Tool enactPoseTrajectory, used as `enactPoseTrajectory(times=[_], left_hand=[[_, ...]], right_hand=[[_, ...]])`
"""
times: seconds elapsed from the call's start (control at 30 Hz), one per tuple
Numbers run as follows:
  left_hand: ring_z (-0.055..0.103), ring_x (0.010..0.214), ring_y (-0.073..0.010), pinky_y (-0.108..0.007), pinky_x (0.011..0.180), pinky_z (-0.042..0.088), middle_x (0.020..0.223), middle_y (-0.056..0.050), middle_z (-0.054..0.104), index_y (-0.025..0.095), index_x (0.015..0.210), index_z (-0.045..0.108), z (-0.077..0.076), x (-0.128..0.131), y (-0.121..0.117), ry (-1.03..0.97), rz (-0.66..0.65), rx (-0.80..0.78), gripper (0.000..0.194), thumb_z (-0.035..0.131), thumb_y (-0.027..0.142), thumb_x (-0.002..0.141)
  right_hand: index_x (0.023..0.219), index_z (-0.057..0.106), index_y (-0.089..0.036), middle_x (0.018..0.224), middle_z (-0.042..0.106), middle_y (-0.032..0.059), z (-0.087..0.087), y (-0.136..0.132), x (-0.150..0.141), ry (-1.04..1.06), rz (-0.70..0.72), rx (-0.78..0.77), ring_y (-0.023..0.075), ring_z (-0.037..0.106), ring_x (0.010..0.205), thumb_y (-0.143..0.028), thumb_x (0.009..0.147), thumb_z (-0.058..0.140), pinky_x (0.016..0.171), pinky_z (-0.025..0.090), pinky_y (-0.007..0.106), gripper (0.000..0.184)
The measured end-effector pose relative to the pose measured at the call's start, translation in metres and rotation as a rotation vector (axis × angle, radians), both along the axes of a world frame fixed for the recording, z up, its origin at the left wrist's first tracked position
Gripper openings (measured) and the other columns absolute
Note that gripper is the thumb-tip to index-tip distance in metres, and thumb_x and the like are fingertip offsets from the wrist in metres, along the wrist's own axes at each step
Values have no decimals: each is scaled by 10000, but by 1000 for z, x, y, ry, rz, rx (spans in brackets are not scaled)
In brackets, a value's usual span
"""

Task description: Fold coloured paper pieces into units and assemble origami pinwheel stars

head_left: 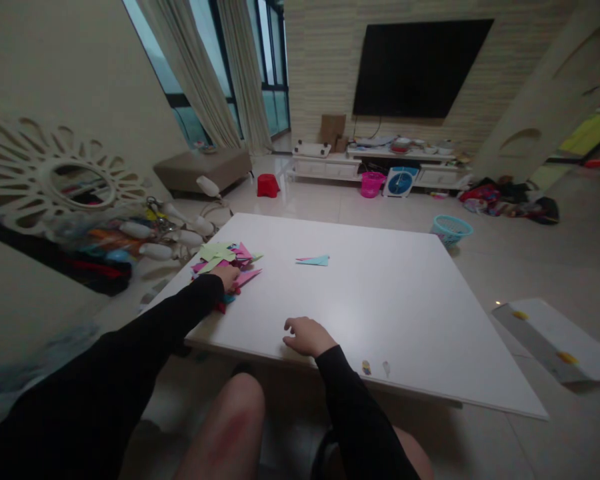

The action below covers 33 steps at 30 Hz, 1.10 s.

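Observation:
A heap of folded paper planes (215, 253) in light green, pink, red and blue lies at the table's left edge. My left hand (226, 276) is in the heap, its fingers closed at a pink paper plane (249, 276) whose point sticks out to the right; the fingertips are partly hidden. A single light-blue paper plane with a pink edge (314, 261) lies apart near the middle of the white table (380, 293). Over the near edge, my right hand (307, 335) is open with loosely curled fingers and holds nothing.
Two small stickers, one yellow (366, 367) and one pale (387, 369), are at the near edge. A white box (555, 340) and a blue basket (451, 229) stand on the floor to the right. Left of the table are a lamp with several white arms (180, 238) and piled bags.

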<state>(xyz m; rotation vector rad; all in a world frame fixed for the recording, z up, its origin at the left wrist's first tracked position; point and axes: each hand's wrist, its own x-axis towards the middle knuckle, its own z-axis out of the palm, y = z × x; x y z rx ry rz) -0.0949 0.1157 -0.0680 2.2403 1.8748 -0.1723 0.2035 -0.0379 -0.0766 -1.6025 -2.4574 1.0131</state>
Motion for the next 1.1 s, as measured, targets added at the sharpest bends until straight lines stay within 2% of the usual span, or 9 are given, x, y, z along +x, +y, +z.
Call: enactPoseTrajectory(times=[0.17, 0.27, 0.4, 0.5, 0.63, 0.77, 0.9, 1.0, 1.1], left_hand=[[662, 954, -272, -324, 860, 445, 928, -105, 731, 192, 783, 694, 32, 13, 1, 10, -41, 53, 68, 679, 244, 741], [664, 892, -224, -283, 798, 448, 906, -71, 740, 199, 825, 717, 60, 36, -6, -96, -79, 97, 101, 655, 259, 773], [633, 719, -186, -288, 703, 459, 755, -54, 717, 154, 834, 730, 81, 88, -39, -880, 43, 184, 206, 747, 280, 672], [608, 694, -164, -269, 644, 429, 739, -50, 709, 150, 820, 716, 72, 127, -68, -1362, 181, 98, 314, 828, 318, 579], [521, 576, -92, -220, 554, 319, 686, -15, 679, 151, 844, 672, 40, 155, -87, -1690, 432, -26, 438, 883, 333, 505], [458, 525, -62, -213, 544, 293, 661, 5, 661, 151, 848, 650, 16, 160, -89, -1748, 503, -89, 455, 887, 336, 506], [508, 577, -71, -211, 578, 344, 731, 11, 665, 170, 908, 645, 10, 163, -91, -1781, 512, -157, 437, 860, 350, 573], [609, 698, -109, -224, 633, 409, 809, -19, 688, 173, 919, 646, 10, 171, -98, -1747, 447, -251, 402, 842, 367, 626], [677, 794, -162, -268, 692, 486, 865, -55, 696, 160, 861, 613, 9, 182, -108, -1749, 310, -436, 388, 850, 374, 640]], right_hand=[[1189, 682, -220, 1113, 736, 80, 9, -2, -2, 15, -7, 10, 242, 662, 1057, -328, 861, 601, 844, 459, 330, 355], [1140, 689, -226, 1078, 744, 60, 16, 0, 0, 72, -70, 58, 227, 661, 1015, -338, 865, 602, 829, 452, 321, 310], [1046, 680, -191, 1052, 724, 75, 25, 11, 7, 205, -301, 255, 206, 644, 956, -317, 914, 529, 847, 451, 319, 237], [994, 655, -180, 1053, 699, 88, 34, 19, 10, 409, -532, 381, 197, 629, 942, -329, 946, 452, 855, 459, 315, 256], [898, 649, -185, 926, 702, 56, 42, 18, 9, 630, -666, 405, 188, 623, 866, -374, 958, 397, 777, 456, 295, 321], [796, 681, -174, 746, 683, 23, 43, 14, 5, 636, -635, 332, 169, 593, 705, -407, 886, 531, 664, 429, 276, 292], [781, 690, -164, 729, 687, 18, 47, 20, 7, 764, -727, 310, 159, 595, 684, -371, 807, 611, 652, 445, 269, 224], [780, 658, -167, 723, 667, 8, 50, 26, 13, 907, -865, 335, 154, 594, 682, -377, 774, 628, 630, 465, 262, 213], [787, 616, -175, 720, 627, -12, 49, 27, 18, 981, -978, 369, 142, 575, 658, -385, 754, 640, 599, 484, 260, 214]])
